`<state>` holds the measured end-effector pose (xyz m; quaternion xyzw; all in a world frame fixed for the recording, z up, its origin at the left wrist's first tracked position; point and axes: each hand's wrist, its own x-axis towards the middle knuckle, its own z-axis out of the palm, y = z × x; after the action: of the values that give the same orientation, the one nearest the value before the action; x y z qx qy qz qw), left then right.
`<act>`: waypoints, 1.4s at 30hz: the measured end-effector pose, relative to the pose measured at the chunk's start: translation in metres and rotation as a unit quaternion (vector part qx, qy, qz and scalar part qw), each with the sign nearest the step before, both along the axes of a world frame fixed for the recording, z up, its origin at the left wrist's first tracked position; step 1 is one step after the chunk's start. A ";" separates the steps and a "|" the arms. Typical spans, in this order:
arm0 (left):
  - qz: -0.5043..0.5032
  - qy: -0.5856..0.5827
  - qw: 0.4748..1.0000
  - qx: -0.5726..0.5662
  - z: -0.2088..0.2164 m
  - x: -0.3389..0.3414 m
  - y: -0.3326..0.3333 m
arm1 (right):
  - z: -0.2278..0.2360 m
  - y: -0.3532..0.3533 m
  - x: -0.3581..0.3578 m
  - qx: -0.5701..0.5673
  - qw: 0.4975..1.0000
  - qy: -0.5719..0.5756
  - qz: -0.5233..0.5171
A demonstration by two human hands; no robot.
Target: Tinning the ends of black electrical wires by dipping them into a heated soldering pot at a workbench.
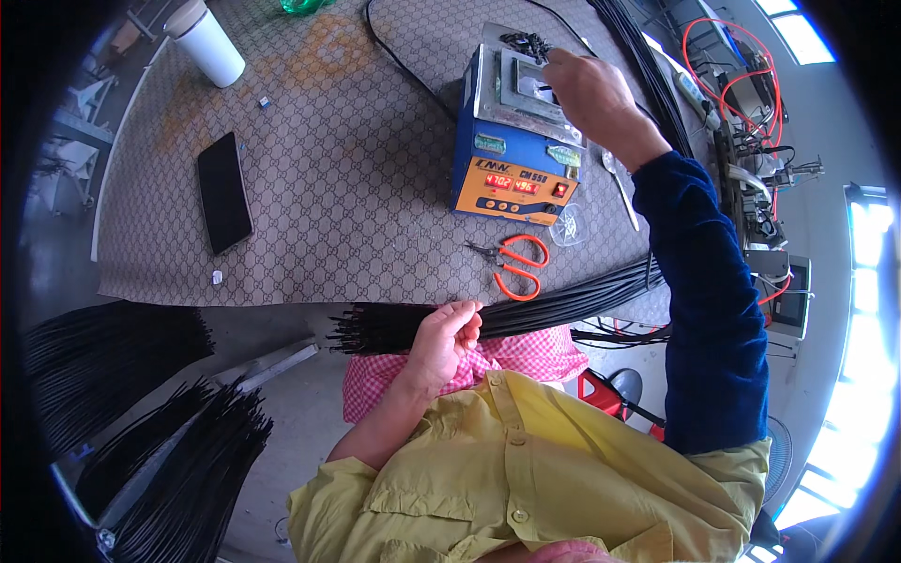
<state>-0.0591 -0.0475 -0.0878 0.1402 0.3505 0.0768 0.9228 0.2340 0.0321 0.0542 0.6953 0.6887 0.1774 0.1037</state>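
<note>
Black cables lie bundled at six o'clock from the blue pot, probably light, springy and slick, best held near their ends. Left hand curls at them, its grip unclear; right hand, over the pot, pinches a dark piece.

A table spread with grey-brown patterned cloth fills the middle, yellowish-brown stains marking its far left part. Grey floor shows at the near left; metal framework stands beyond the left edge. Along the right, a pale wall holds windows glaring white with daylight.
</note>
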 end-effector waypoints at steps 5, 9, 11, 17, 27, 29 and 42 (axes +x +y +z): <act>0.001 0.003 1.000 0.000 0.000 0.000 0.000 | 0.009 -0.007 0.002 0.023 0.998 0.051 -0.023; 0.011 0.003 1.000 -0.010 0.001 0.001 -0.001 | 0.006 -0.010 0.017 0.031 0.995 0.097 -0.023; 0.012 0.001 1.000 -0.012 0.001 0.001 -0.001 | 0.005 -0.010 0.022 0.005 0.995 0.097 -0.015; 0.010 -0.001 1.000 -0.012 0.000 0.001 -0.001 | -0.003 -0.008 0.025 -0.003 0.991 0.115 -0.069; 0.005 0.001 1.000 -0.005 -0.002 0.000 -0.001 | -0.005 -0.004 0.017 -0.004 0.992 0.100 -0.079; 0.005 0.003 1.000 -0.005 -0.002 0.000 0.000 | -0.008 -0.003 0.021 -0.022 0.997 0.055 -0.051; 0.004 0.004 1.000 -0.003 -0.001 0.001 0.000 | -0.007 -0.005 0.035 0.007 0.994 0.104 -0.036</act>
<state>-0.0585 -0.0478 -0.0888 0.1364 0.3546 0.0786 0.9217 0.2687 0.0271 0.0468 0.7350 0.6692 0.1046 0.0327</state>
